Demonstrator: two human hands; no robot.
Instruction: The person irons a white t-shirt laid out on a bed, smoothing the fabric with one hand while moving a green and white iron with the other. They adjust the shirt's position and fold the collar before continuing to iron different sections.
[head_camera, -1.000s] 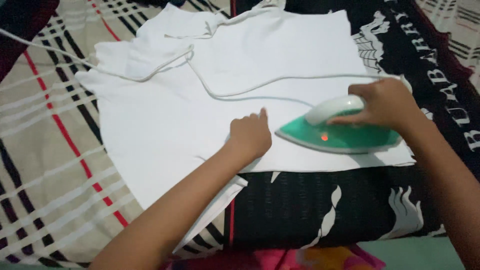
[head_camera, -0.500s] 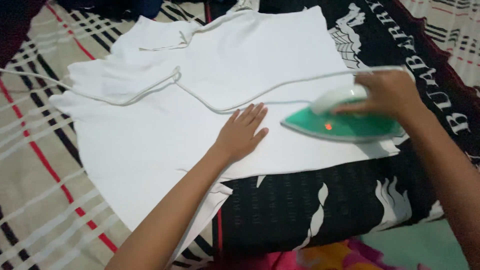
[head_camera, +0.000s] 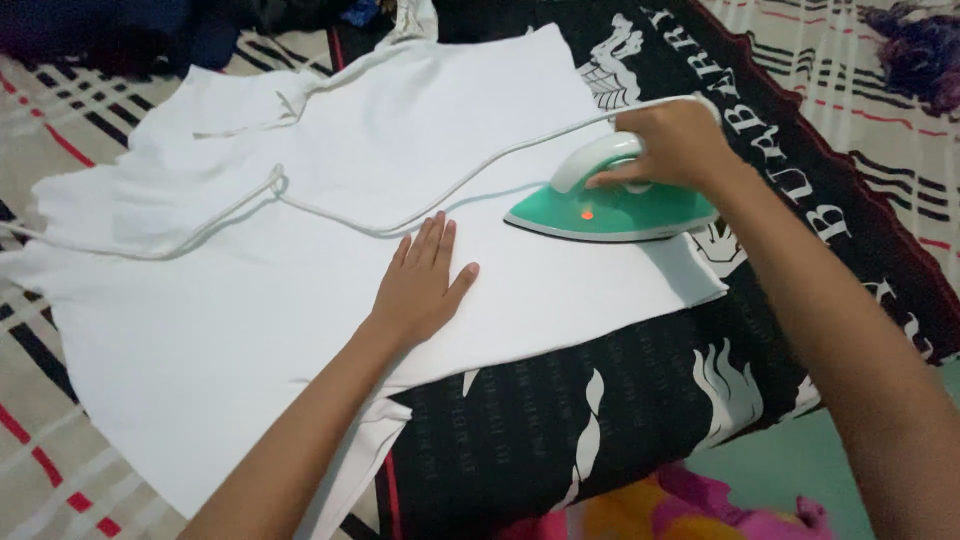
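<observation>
Iron (head_camera: 615, 205) on shirt (head_camera: 300, 290), right of left hand (head_camera: 420, 285)

A: Right hand (head_camera: 672, 145)?
B: Closed on the white handle of the green iron (head_camera: 612, 205); soleplate flat on the white garment (head_camera: 300, 300).
A: Left hand (head_camera: 420, 282)?
B: Palm down, fingers spread on the cloth, near the iron's tip. White cord (head_camera: 330, 212) lies across the garment.

Iron (head_camera: 612, 208): glossy green and white plastic. Shirt (head_camera: 300, 250): smooth matt white cloth. Cord (head_camera: 330, 205): white, smooth. Blanket (head_camera: 600, 420): black printed cloth.
</observation>
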